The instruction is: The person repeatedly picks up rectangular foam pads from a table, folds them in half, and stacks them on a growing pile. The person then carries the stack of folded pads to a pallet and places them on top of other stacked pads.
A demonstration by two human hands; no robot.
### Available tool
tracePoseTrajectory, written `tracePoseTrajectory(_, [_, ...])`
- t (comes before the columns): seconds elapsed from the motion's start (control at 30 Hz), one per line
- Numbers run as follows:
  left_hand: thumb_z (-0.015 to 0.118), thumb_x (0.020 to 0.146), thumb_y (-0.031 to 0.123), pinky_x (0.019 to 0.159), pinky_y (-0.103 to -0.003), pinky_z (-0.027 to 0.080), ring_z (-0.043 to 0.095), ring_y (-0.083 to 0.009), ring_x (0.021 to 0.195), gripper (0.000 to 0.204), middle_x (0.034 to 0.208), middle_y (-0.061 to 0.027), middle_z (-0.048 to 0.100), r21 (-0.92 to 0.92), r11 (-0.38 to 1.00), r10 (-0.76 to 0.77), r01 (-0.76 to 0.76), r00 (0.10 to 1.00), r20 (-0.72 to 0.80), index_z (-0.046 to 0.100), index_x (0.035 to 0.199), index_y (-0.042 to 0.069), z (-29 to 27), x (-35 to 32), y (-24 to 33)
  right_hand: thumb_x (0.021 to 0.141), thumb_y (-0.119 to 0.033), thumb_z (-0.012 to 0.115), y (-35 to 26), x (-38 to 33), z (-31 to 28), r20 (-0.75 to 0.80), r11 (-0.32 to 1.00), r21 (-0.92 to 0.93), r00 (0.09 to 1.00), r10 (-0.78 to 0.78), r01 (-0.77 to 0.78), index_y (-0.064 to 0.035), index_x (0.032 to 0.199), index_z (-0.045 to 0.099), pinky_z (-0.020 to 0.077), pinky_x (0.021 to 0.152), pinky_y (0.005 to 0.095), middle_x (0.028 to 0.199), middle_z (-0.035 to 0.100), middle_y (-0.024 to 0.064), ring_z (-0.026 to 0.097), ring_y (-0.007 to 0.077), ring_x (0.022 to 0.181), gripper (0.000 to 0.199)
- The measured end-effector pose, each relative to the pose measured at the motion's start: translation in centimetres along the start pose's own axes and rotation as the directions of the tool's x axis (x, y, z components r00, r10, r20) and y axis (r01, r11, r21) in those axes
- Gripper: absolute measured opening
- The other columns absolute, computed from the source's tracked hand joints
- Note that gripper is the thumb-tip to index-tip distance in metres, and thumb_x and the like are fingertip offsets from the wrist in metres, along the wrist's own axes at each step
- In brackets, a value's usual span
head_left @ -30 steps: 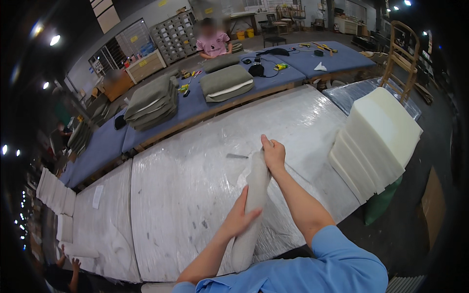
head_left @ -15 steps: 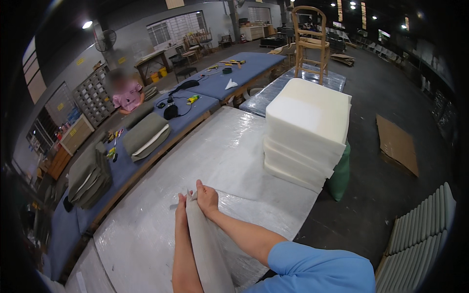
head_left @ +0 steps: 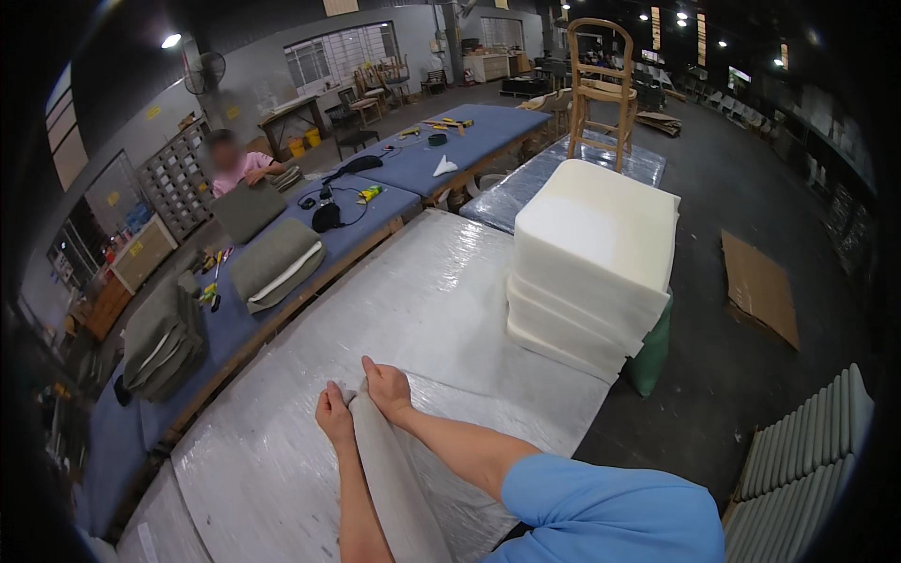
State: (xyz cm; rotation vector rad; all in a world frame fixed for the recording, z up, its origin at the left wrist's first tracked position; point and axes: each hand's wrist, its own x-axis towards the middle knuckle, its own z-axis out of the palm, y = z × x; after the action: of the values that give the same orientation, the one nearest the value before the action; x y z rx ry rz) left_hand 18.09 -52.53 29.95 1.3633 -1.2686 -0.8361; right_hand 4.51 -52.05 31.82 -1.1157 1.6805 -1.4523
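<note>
A grey fabric-covered cushion (head_left: 399, 479) stands on edge between my forearms, its near end running out of view at the bottom. My left hand (head_left: 335, 413) is closed at the far end of the cushion, pinching the cloth at its left corner. On the other side of that end, my right hand (head_left: 387, 389) grips the cloth with the thumb pointing up. A small fold of fabric (head_left: 351, 392) sticks up between the two hands. Under them lies a table covered in clear plastic film (head_left: 272, 450).
A stack of white foam pads (head_left: 591, 244) stands at the table's right edge. Grey cushions (head_left: 277, 263) and tools lie on the blue table (head_left: 394, 202) to the left. Beyond it a person (head_left: 239, 169) handles a grey cushion. A wooden chair frame (head_left: 601, 89) stands farther back.
My left hand has shifted slightly left and nearer, and my fingers have closed more on the cloth. The other person has raised a grey cushion.
</note>
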Motion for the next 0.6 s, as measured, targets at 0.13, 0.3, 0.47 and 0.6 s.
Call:
tracePoseTrajectory(0.13, [0.052,0.104,0.058,0.080,-0.029,0.049,0.060,-0.0156,0.084,0.067,0.095,-0.0080,0.071,-0.237,0.954,-0.181,0.186,0.983,0.043,0.076,0.103,-0.005,-0.7,-0.4,-0.1,0.102,-0.056,0.047,-1.7,-0.5,0.1,0.082,1.000,-0.013,0.996,0.018,-0.017,-0.0003,0.078,0.070,0.0490,0.075,0.0512,0.083,0.067,0.0270,0.065,0.0462,0.082,0.065])
tracePoseTrajectory(0.3, [0.053,0.101,0.062,0.078,-0.032,0.049,0.060,-0.0158,0.082,0.072,0.088,-0.0082,0.071,-0.009,0.972,-0.234,0.234,0.970,-0.060,0.077,0.096,-0.006,-0.4,-2.5,0.8,0.102,-0.059,0.045,-1.3,-1.3,-0.7,0.101,0.995,-0.103,0.995,0.018,-0.008,-0.0028,0.083,0.072,0.0503,0.080,0.0510,0.088,0.070,0.0246,0.066,0.0468,0.087,0.066])
tracePoseTrajectory(0.47, [0.054,0.099,0.065,0.066,-0.039,0.046,0.053,-0.0180,0.067,0.074,0.067,-0.0052,0.063,-0.030,0.990,-0.140,0.137,0.978,-0.153,0.075,0.083,-0.003,-1.7,-3.5,-0.9,0.102,-0.060,0.045,-0.8,-2.3,1.1,0.090,0.987,-0.156,0.995,0.043,-0.028,-0.0058,0.083,0.074,0.0515,0.081,0.0506,0.088,0.071,0.0244,0.068,0.0452,0.089,0.065])
tracePoseTrajectory(0.6, [0.059,0.100,0.059,0.067,-0.034,0.046,0.050,-0.0148,0.069,0.064,0.071,-0.0040,0.062,-0.011,0.983,-0.179,0.181,0.964,-0.196,0.071,0.077,0.000,-1.9,-4.3,0.4,0.101,-0.059,0.047,-0.1,-1.7,1.6,0.080,0.991,-0.121,0.996,-0.046,0.056,-0.0041,0.074,0.070,0.0498,0.070,0.0474,0.073,0.068,0.0199,0.066,0.0358,0.069,0.066])
